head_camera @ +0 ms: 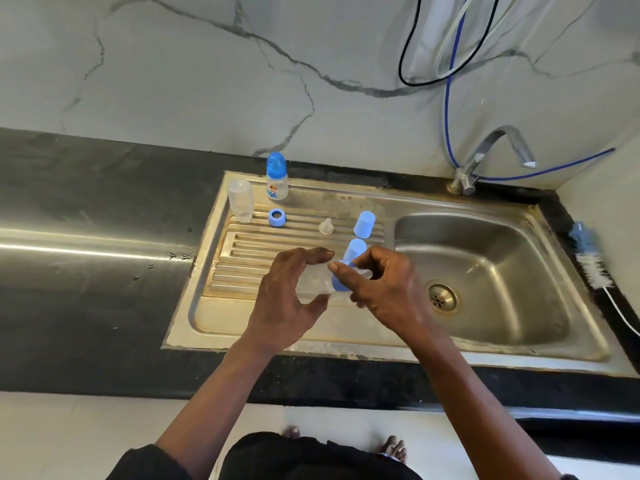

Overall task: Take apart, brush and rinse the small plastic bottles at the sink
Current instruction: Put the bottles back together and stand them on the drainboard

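Presently the left hand (287, 299) grips the clear bottle (311, 278) lying sideways, its blue collar (337, 285) pointing right, pinched by the right hand (388, 292).

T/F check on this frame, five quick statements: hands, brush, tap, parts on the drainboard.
1. The left hand and right hand both hold one clear bottle above the drainboard. True.
2. The brush lies in the basin. False: it lies on the counter to the right of the sink.
3. The capped bottle stands upright at the back of the drainboard. True.
4. Water is running from the tap. False: no stream is visible.
5. A loose blue ring lies on the drainboard. True.
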